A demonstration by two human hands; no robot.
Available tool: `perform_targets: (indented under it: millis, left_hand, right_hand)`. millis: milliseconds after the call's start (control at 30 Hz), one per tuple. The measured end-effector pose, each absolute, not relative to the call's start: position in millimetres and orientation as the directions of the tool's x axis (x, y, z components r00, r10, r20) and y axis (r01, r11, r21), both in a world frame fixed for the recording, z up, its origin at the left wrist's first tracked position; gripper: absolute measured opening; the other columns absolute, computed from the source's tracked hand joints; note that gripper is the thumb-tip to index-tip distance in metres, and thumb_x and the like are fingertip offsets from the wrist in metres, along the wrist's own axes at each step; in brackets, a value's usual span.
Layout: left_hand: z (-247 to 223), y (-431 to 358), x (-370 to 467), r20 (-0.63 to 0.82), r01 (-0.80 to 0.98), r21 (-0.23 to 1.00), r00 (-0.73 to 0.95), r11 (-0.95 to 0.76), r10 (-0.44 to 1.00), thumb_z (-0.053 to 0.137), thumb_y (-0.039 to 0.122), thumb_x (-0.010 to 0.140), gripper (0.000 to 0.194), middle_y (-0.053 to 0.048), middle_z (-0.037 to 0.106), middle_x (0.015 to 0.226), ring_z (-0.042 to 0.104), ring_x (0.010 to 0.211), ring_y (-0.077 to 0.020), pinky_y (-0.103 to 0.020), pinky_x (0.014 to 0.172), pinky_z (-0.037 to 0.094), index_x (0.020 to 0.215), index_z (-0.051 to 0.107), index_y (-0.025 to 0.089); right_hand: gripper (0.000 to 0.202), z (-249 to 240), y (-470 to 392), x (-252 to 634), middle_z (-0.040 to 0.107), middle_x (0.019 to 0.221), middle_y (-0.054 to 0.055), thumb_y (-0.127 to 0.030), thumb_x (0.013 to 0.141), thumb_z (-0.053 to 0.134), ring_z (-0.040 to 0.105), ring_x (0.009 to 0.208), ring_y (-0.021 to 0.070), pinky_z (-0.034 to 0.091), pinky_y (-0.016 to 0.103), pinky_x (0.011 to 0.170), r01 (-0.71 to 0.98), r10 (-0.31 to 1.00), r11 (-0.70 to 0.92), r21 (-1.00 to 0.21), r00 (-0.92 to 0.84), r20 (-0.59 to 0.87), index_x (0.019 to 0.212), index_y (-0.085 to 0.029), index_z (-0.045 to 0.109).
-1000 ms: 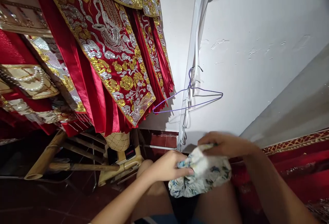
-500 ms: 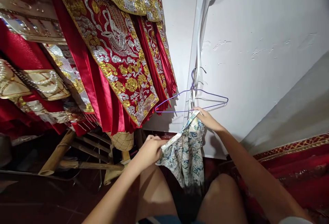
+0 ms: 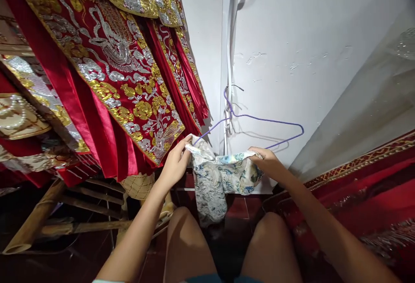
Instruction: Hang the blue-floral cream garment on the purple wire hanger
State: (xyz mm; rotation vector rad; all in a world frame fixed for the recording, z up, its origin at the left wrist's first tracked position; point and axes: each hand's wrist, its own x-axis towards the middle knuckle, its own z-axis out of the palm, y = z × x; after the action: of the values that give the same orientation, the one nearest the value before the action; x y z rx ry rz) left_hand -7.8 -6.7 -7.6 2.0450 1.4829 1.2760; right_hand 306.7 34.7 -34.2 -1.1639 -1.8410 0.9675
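A white garment [image 3: 210, 188] with a blue-green and yellow print is stretched between my two hands. My left hand [image 3: 177, 157] pinches its upper left edge, where the left end of a purple wire hanger [image 3: 267, 120] goes behind or into the cloth; I cannot tell which. My right hand [image 3: 267, 162] grips the upper right edge, just below the hanger's right arm. The hanger's right tip sticks out past the cloth. Its hook hangs at a white strap [image 3: 231, 45] by the wall. The cloth's lower left part droops between my knees.
Red costumes with gold and silver sequins [image 3: 129, 66] hang close on my left. Below them stand a bamboo frame [image 3: 87, 226] and a woven basket [image 3: 138, 184]. A white wall [image 3: 275, 36] rises ahead. Red fringed fabric [image 3: 366, 205] lies to the right.
My left hand has risen with its edge of the garment to the hanger's left end. The garment is now spread wider and the hanger tilts. The view has shifted right.
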Motion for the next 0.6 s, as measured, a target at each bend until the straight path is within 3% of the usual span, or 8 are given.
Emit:
perform_targets:
  millis: [100, 200, 300, 367, 433, 500, 600]
  left_hand:
    - [12.2, 9.3, 6.4, 0.556, 0.583, 0.639, 0.100, -0.502, 0.825, 0.042, 0.029, 0.099, 0.027, -0.011, 0.065, 0.130, 0.062, 0.117, -0.0236, -0.037, 0.103, 0.044, 0.116, 0.060, 0.018]
    - [23.9, 21.9, 5.8, 0.572, 0.591, 0.594, 0.168, -0.546, 0.803, 0.044, 0.029, 0.099, 0.031, -0.009, 0.069, 0.118, 0.064, 0.104, -0.0217, -0.033, 0.094, 0.047, 0.123, 0.061, 0.017]
    - [31.9, 25.9, -3.2, 0.510, 0.530, 0.652, 0.223, -0.542, 0.831, 0.048, 0.035, 0.098, 0.033, -0.008, 0.071, 0.111, 0.064, 0.099, -0.0221, -0.031, 0.088, 0.048, 0.117, 0.067, 0.016]
    - [37.8, 25.3, -7.8, 0.452, 0.450, 0.734, 0.235, -0.509, 0.860, 0.055, 0.040, 0.095, 0.034, -0.009, 0.072, 0.109, 0.065, 0.097, -0.0226, -0.030, 0.083, 0.049, 0.113, 0.070, 0.015]
    - [45.0, 25.1, -10.2, 0.380, 0.374, 0.810, 0.251, -0.451, 0.890, 0.063, 0.043, 0.089, 0.036, -0.009, 0.074, 0.103, 0.066, 0.090, -0.0222, -0.029, 0.076, 0.050, 0.109, 0.072, 0.014]
    - [52.4, 27.8, -13.5, 0.293, 0.303, 0.882, 0.246, -0.360, 0.924, 0.070, 0.045, 0.082, 0.037, -0.007, 0.075, 0.091, 0.066, 0.077, -0.0206, -0.028, 0.066, 0.049, 0.104, 0.074, 0.014]
    - [58.8, 38.2, -24.5, 0.158, 0.173, 0.965, 0.218, -0.198, 0.963, 0.070, 0.039, 0.079, 0.033, -0.005, 0.074, 0.078, 0.068, 0.070, -0.0204, -0.029, 0.065, 0.052, 0.098, 0.075, 0.013]
  right_hand:
    - [0.018, -32.8, 28.5, 297.4, 0.062, 0.070, 0.001, -0.029, 0.081, 0.051, 0.054, 0.067, 0.0182, 0.042, 0.028, 0.062, 0.311, 0.895, 0.332, -0.890, -0.402, 0.193, 0.074, -0.021, 0.065]
    - [0.031, -29.4, 23.1, 302.2, 0.073, 0.092, 0.003, -0.026, 0.079, 0.053, 0.063, 0.081, 0.0220, 0.048, 0.031, 0.073, 0.332, 0.909, 0.370, -0.868, -0.324, 0.264, 0.101, -0.024, 0.074]
    - [0.070, -22.9, 27.6, 328.1, 0.074, 0.094, 0.002, -0.024, 0.076, 0.058, 0.063, 0.073, 0.0211, 0.050, 0.032, 0.069, 0.379, 0.932, 0.336, -0.862, -0.003, 0.362, 0.145, -0.028, 0.053]
    - [0.084, -16.9, 39.6, 350.3, 0.071, 0.080, 0.000, -0.024, 0.074, 0.062, 0.059, 0.062, 0.0194, 0.049, 0.031, 0.063, 0.429, 0.896, 0.323, -0.844, 0.148, 0.419, 0.155, -0.024, 0.039]
    - [0.074, -8.5, 56.1, 370.3, 0.070, 0.076, 0.002, -0.021, 0.071, 0.063, 0.063, 0.069, 0.0215, 0.051, 0.032, 0.068, 0.508, 0.874, 0.339, -0.792, 0.143, 0.465, 0.145, -0.019, 0.054]
    - [0.046, 3.8, 70.6, 385.7, 0.073, 0.081, 0.006, -0.022, 0.071, 0.061, 0.067, 0.084, 0.0258, 0.052, 0.034, 0.074, 0.542, 0.901, 0.343, -0.768, 0.041, 0.432, 0.115, -0.017, 0.075]
    - [0.021, 28.3, 78.1, 402.0, 0.076, 0.083, 0.009, -0.032, 0.073, 0.069, 0.069, 0.080, 0.0273, 0.051, 0.034, 0.066, 0.497, 0.966, 0.256, -0.829, -0.157, 0.204, 0.083, -0.017, 0.079]
